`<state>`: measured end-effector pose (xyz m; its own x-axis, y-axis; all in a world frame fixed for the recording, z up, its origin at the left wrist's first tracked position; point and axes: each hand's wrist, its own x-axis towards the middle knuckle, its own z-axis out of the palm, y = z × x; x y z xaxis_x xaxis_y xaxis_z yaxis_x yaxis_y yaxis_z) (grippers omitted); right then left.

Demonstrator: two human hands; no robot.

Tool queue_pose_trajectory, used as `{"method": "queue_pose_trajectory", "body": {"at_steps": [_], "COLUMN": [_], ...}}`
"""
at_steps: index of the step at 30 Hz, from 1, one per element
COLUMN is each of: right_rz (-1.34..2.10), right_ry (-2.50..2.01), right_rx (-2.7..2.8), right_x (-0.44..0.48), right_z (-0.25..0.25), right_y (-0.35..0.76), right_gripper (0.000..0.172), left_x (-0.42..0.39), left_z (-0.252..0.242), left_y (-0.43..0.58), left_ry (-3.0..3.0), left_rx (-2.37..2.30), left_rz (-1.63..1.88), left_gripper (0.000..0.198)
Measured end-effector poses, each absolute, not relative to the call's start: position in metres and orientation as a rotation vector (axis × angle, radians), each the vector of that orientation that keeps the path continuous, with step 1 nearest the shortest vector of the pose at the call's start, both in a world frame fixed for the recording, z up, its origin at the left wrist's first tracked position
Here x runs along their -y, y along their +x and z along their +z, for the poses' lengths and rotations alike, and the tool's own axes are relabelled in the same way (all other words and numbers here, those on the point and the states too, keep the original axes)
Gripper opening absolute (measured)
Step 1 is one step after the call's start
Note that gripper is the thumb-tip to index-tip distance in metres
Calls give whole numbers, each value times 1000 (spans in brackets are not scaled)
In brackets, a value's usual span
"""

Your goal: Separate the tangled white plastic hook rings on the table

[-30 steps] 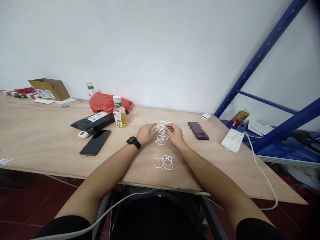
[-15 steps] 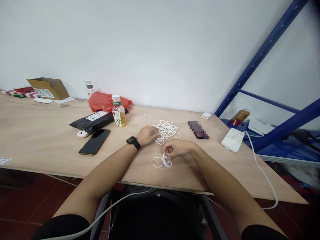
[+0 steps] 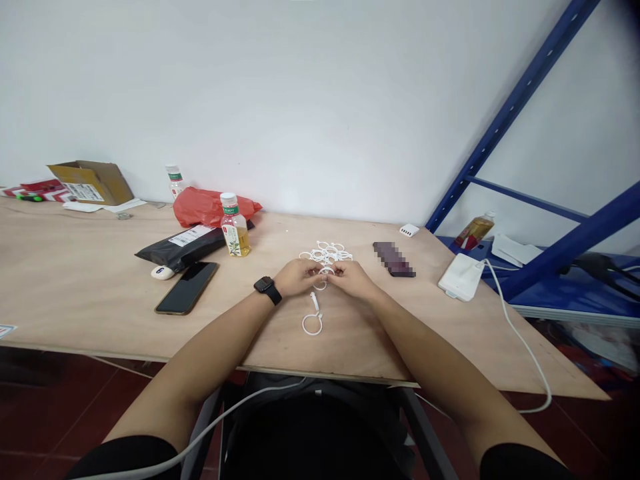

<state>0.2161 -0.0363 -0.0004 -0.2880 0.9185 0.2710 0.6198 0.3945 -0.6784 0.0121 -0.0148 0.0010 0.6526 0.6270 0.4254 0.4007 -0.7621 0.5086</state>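
My left hand [image 3: 298,278] and my right hand [image 3: 353,280] meet at the near edge of a heap of white plastic rings [image 3: 326,253], their fingertips pinching a white ring [image 3: 324,271] between them. The fingers hide most of that ring. Below the hands, a single white plastic ring with a clip tab [image 3: 312,325] lies on the plywood table [image 3: 110,280], apart from the heap. A black smartwatch [image 3: 267,289] sits on my left wrist.
Left of the hands lie a black smartphone [image 3: 187,288], a bottle of tea [image 3: 234,225], a black parcel [image 3: 180,247] and a red bag [image 3: 213,208]. To the right are a pixelated dark object [image 3: 394,259] and a white charger [image 3: 461,277] with a cable.
My right hand has moved up from the lower rings to join my left hand at the heap. The lower group has shrunk to one ring, and the view has shifted slightly.
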Motion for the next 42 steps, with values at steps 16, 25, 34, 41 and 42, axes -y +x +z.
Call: {"method": "queue_pose_trajectory", "body": {"at_steps": [16, 25, 34, 41, 42], "right_rz": [350, 262, 234, 165, 155], "right_ry": [-1230, -1093, -1090, -1032, -1031], "right_rx": [1916, 1977, 1991, 2031, 2046], "right_x": [38, 37, 40, 43, 43], "right_z": [-2, -1, -1, -1, 0], "right_y": [214, 213, 212, 210, 209], "right_gripper": [24, 17, 21, 23, 24], "left_x": [7, 8, 6, 9, 10], "left_z": [-3, -1, -3, -3, -2], "left_y": [9, 8, 7, 9, 10], "left_ry": [2216, 2213, 2256, 2294, 2303], "left_rx": [-1174, -1160, -1125, -1085, -1070], "left_rz": [1012, 982, 894, 844, 833], "left_gripper": [38, 38, 39, 41, 41]}}
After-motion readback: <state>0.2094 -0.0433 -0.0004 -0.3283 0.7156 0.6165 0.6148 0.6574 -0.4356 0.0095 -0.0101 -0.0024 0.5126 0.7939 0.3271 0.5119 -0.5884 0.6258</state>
